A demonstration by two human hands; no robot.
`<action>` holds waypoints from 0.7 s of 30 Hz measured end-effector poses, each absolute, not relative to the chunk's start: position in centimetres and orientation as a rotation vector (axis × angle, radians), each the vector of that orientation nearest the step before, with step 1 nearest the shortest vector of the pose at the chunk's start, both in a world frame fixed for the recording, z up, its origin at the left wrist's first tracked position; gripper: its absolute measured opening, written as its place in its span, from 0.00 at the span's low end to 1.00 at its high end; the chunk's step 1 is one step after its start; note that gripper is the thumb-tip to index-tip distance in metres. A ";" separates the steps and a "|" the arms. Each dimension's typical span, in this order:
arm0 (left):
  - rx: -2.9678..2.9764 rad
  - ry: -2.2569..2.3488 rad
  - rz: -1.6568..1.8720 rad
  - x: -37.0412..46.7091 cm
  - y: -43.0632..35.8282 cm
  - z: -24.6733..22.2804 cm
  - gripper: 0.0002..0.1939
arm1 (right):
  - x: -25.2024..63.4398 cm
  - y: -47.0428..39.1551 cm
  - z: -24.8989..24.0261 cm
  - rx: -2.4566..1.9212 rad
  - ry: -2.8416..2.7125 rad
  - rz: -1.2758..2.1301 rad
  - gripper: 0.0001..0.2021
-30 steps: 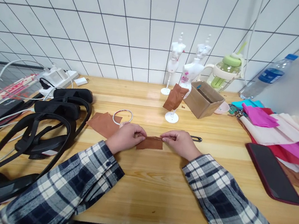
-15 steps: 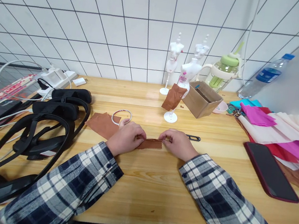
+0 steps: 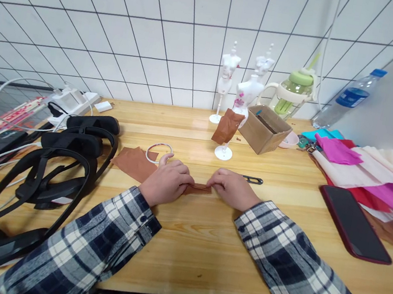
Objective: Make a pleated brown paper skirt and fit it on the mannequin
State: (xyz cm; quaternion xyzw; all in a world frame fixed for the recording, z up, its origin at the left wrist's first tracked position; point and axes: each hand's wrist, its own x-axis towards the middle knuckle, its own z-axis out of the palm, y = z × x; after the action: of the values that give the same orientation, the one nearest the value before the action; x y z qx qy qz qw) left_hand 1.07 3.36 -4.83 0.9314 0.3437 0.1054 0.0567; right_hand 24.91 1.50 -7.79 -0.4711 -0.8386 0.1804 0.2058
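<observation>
A small folded strip of brown cloth (image 3: 198, 189) lies low over the wooden table between my two hands. My left hand (image 3: 168, 181) pinches its left end, with the thumb raised. At the right end, the fingers of my right hand (image 3: 232, 188) are closed on the cloth. A larger brown cloth piece (image 3: 134, 162) lies flat beside my left hand, partly under a thin ring (image 3: 154, 152). Just behind my right hand is a black tool (image 3: 254, 180), partly hidden by it. Brown cloth (image 3: 228, 126) also hangs on the front white mannequin (image 3: 249, 91).
Black headsets (image 3: 78, 163) and cables cover the left side. Behind stand more small mannequins (image 3: 227, 75), a cardboard box (image 3: 264, 130), a green-lidded jug (image 3: 294, 94) and a bottle (image 3: 351, 99). A phone (image 3: 354, 224) and coloured cloths (image 3: 372, 170) lie at the right.
The cloth strip shows narrower between my hands, its near part folded up more. My left fingers have shifted slightly right, and the left thumb now sticks up.
</observation>
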 end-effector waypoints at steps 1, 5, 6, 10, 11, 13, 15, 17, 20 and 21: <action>2.832 1.029 0.316 1.1 3.3 -4.7 0.13 | 24.9 1.4 -7.7 -1.323 -2.348 0.493 0.14; 2.889 0.937 0.282 0.8 3.3 -4.2 0.12 | 24.8 1.4 -7.4 -1.370 -2.371 0.467 0.14; 2.910 0.916 0.267 0.7 3.3 -4.1 0.13 | 24.8 1.4 -7.4 -1.382 -2.363 0.468 0.14; 2.980 0.882 0.207 0.5 3.3 -3.8 0.13 | 24.7 1.5 -7.2 -1.429 -2.265 0.511 0.12; 2.986 0.881 0.201 0.5 3.3 -3.8 0.13 | 24.6 1.4 -7.1 -1.444 -2.251 0.520 0.11; 2.987 0.882 0.209 0.6 3.3 -3.8 0.12 | 24.3 1.1 -6.9 -1.484 -2.261 0.508 0.08; 2.973 0.870 0.234 0.8 3.2 -3.9 0.12 | 23.8 0.7 -6.6 -1.534 -2.297 0.458 0.07; 2.932 0.876 0.292 0.9 3.2 -4.0 0.11 | 23.5 0.4 -6.5 -1.563 -2.321 0.430 0.04; 2.796 1.034 0.522 0.7 3.5 -4.1 0.13 | 23.5 0.4 -6.5 -1.551 -2.301 0.467 0.01; 2.736 1.120 0.646 0.4 3.7 -4.2 0.14 | 23.6 0.5 -6.5 -1.553 -2.259 0.465 0.01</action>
State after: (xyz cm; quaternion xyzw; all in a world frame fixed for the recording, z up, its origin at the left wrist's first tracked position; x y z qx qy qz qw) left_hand 0.41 3.75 -4.15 0.9026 0.3695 0.2130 0.0578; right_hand 23.62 0.51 -6.53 -0.5494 -0.7992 0.1646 0.1798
